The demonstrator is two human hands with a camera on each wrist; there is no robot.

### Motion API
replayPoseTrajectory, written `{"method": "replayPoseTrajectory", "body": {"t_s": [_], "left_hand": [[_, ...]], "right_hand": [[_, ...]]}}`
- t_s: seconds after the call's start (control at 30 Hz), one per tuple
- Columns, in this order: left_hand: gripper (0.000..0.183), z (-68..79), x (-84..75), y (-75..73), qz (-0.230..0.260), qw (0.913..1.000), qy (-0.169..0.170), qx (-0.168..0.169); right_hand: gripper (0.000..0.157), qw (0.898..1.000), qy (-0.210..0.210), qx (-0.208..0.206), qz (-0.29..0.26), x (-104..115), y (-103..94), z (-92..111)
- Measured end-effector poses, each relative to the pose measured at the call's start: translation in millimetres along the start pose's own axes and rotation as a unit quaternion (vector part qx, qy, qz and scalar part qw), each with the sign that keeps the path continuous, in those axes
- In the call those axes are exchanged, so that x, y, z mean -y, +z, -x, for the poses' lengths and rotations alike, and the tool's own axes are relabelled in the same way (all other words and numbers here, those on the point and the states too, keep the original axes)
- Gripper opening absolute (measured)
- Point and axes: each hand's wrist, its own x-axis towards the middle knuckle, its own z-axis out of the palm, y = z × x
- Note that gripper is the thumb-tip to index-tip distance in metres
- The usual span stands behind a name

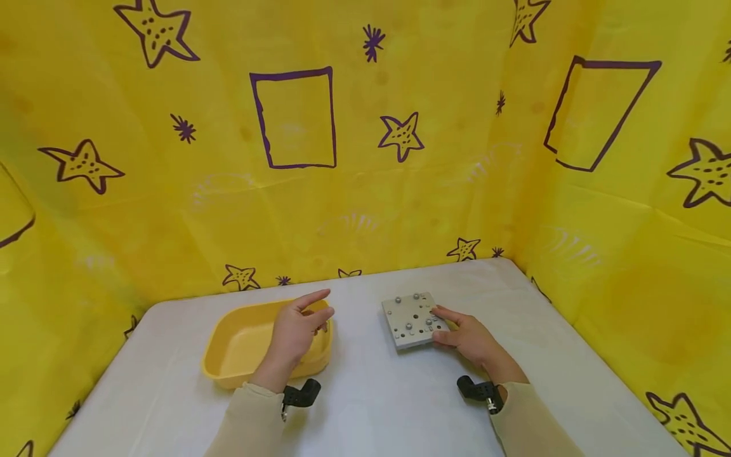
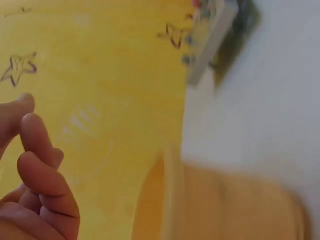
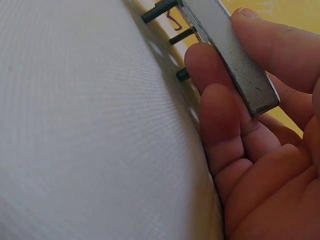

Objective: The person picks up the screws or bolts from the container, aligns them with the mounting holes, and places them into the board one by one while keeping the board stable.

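A flat, pale metal plate point(image 1: 408, 320) with drilled holes and several bolts is tilted above the table, gripped along its right edge by my right hand point(image 1: 471, 339). In the right wrist view, the thumb point(image 3: 280, 47) lies on one face of the plate point(image 3: 235, 60) and curled fingers support the other. Threaded bolt ends point(image 3: 160, 10) stick out on the fingers' side. My left hand point(image 1: 294, 330) hovers over the right part of a yellow plastic tub point(image 1: 214, 346). Its index finger and thumb reach toward the plate, the other fingers are loosely bent, and I see nothing held.
A white table point(image 1: 365, 393) carries the tub at its left. Yellow cloth walls point(image 1: 354, 203) with drawn stars and frames close off the back and both sides. Each wrist wears a black camera mount point(image 1: 302, 393). Much of the tub's right interior is hidden behind the left hand.
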Motion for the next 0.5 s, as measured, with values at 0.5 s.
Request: {"method": "replayPoseTrajectory", "body": {"t_s": [0.5], "left_hand": [[0.038, -26.3, 42.3, -19.7, -0.261, 0.9624, 0.033, 0.069]], "right_hand": [[0.07, 1.0, -0.002, 0.007, -0.002, 2, -0.2, 1]]}}
